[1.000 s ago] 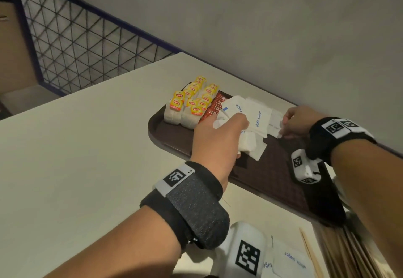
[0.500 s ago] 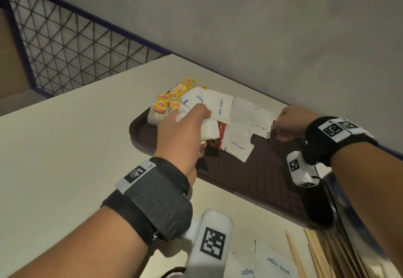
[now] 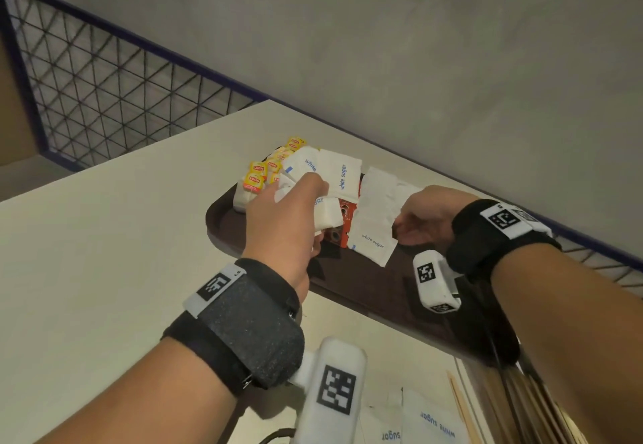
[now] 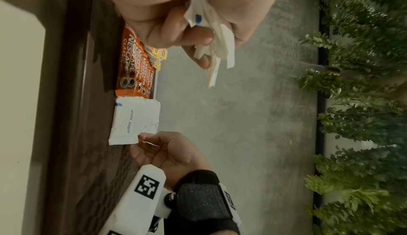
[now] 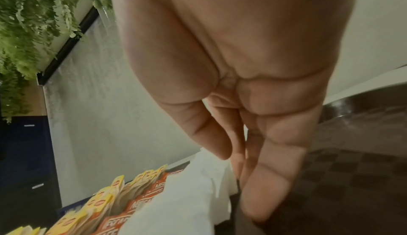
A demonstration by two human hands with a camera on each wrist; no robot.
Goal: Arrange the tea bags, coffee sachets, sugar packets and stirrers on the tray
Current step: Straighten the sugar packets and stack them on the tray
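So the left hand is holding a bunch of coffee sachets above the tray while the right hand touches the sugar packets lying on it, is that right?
Not quite. The left hand grips white sugar packets, not coffee sachets; the left wrist view shows this. The orange coffee sachets lie on the tray. The rest holds: the right hand touches the sugar packets lying there.

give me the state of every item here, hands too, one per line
left hand: grips a bunch of sugar packets above the tray
held sugar packets: fanned, lifted
right hand: fingertips at the lying sugar packets' edge
sugar packets on tray: flat, beside coffee sachets
coffee sachets: stacked in a row
tea bags: grouped at the tray's far end
tray: on table
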